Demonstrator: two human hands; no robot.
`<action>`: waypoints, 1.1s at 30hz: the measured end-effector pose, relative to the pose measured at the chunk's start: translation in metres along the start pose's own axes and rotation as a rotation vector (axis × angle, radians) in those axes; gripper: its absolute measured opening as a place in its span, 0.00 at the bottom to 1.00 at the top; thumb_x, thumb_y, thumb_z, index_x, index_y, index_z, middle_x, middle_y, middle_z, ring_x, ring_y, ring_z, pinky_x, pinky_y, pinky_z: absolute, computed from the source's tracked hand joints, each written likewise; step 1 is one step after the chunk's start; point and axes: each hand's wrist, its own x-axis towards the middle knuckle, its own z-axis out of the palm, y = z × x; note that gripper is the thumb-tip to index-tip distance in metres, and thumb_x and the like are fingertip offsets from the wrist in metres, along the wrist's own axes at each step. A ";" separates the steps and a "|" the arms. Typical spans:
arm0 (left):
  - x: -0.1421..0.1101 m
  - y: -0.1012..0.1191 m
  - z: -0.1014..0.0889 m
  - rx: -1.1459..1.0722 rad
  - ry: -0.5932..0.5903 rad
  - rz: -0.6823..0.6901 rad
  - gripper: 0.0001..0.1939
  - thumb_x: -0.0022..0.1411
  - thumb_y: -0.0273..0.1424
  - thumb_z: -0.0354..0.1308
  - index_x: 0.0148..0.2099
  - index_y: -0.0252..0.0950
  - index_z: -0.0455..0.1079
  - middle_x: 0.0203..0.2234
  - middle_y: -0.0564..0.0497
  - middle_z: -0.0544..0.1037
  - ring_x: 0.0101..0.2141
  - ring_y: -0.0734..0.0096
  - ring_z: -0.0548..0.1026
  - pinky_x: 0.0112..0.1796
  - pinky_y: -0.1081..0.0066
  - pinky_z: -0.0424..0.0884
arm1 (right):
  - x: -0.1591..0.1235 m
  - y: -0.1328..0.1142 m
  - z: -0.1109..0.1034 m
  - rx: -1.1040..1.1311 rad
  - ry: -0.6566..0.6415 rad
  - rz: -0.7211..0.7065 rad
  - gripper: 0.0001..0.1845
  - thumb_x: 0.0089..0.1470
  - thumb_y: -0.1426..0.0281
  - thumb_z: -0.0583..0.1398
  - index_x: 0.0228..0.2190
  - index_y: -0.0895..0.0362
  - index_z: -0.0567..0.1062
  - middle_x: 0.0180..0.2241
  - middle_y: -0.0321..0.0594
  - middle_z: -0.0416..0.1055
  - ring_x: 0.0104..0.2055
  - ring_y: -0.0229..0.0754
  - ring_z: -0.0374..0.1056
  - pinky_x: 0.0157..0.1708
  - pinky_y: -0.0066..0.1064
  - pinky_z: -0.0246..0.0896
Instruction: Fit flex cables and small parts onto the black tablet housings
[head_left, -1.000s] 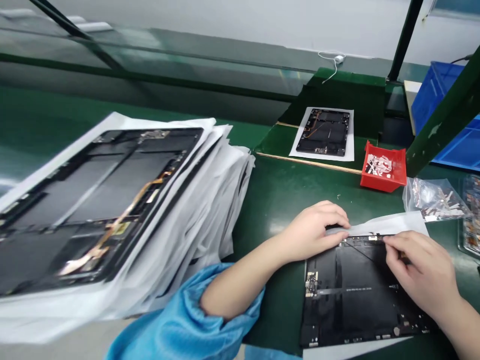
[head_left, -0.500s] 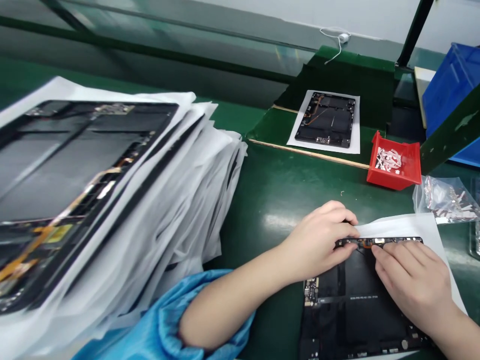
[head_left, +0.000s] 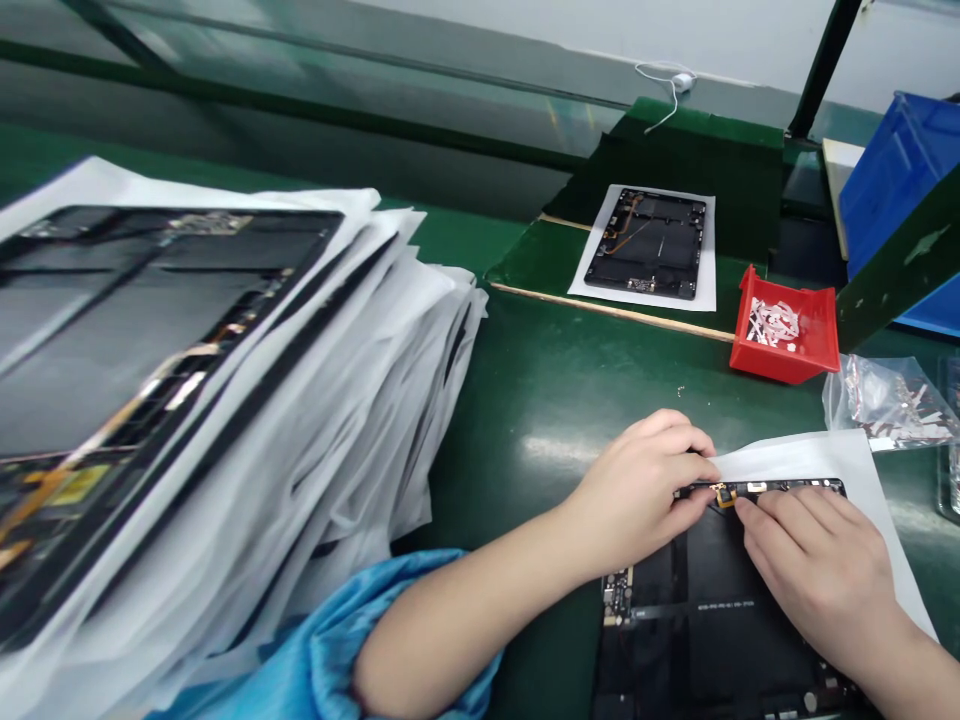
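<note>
An opened tablet [head_left: 720, 620] with bare black batteries lies in front of me at the lower right, on a white sheet [head_left: 847, 450]. My left hand [head_left: 649, 470] pinches its far edge near the left corner, thumb inside and fingers on the rim. Along that same edge my right hand [head_left: 821, 570] has its fingers curled, with the thumb and fingertips at a small orange flex cable [head_left: 726, 496]. The back of the right hand covers part of the tablet's right side. Exactly how the fingertips grip the cable is partly hidden.
At left rises a tall stack of opened tablets [head_left: 150, 330] between white sheets. Another opened tablet [head_left: 652, 245] lies on a green board beyond. A red bin [head_left: 787, 335] of small white strips and a clear bag [head_left: 892, 400] of parts sit right, below a blue crate [head_left: 896, 190].
The orange flex cable at the tablet's far edge now shows a lifted, yellowish end between my hands. My right fingertips have shifted slightly left. The whole view has moved a little.
</note>
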 end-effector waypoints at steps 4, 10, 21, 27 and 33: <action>0.000 0.001 0.001 0.040 0.011 0.023 0.06 0.64 0.27 0.60 0.41 0.39 0.78 0.42 0.51 0.80 0.45 0.62 0.71 0.46 0.63 0.71 | -0.001 -0.001 0.003 -0.010 -0.010 0.017 0.08 0.64 0.76 0.60 0.43 0.60 0.78 0.36 0.43 0.78 0.35 0.44 0.69 0.38 0.38 0.57; -0.001 0.002 0.002 0.082 0.026 0.057 0.08 0.67 0.28 0.56 0.41 0.38 0.78 0.42 0.49 0.80 0.45 0.63 0.71 0.45 0.63 0.72 | 0.002 -0.002 0.004 0.006 -0.006 0.059 0.10 0.66 0.75 0.58 0.43 0.59 0.79 0.33 0.41 0.78 0.35 0.42 0.70 0.38 0.37 0.57; 0.000 0.002 0.005 0.099 0.035 0.067 0.08 0.68 0.29 0.56 0.40 0.38 0.77 0.41 0.51 0.80 0.44 0.63 0.72 0.43 0.64 0.72 | 0.002 -0.006 0.002 -0.008 -0.015 0.069 0.11 0.65 0.76 0.57 0.43 0.61 0.80 0.32 0.42 0.77 0.34 0.43 0.70 0.38 0.38 0.58; 0.001 0.003 0.004 0.089 0.037 0.062 0.08 0.68 0.28 0.56 0.40 0.37 0.77 0.41 0.51 0.80 0.44 0.62 0.72 0.42 0.65 0.71 | 0.002 -0.010 0.002 -0.051 -0.016 0.060 0.11 0.66 0.75 0.57 0.44 0.62 0.79 0.32 0.43 0.77 0.33 0.43 0.68 0.37 0.38 0.57; 0.003 0.006 0.000 -0.012 -0.022 -0.042 0.07 0.66 0.29 0.58 0.38 0.39 0.78 0.39 0.51 0.80 0.43 0.63 0.72 0.43 0.63 0.69 | 0.004 -0.013 0.002 -0.094 -0.015 0.064 0.11 0.66 0.75 0.56 0.42 0.64 0.79 0.32 0.44 0.77 0.32 0.44 0.67 0.36 0.39 0.56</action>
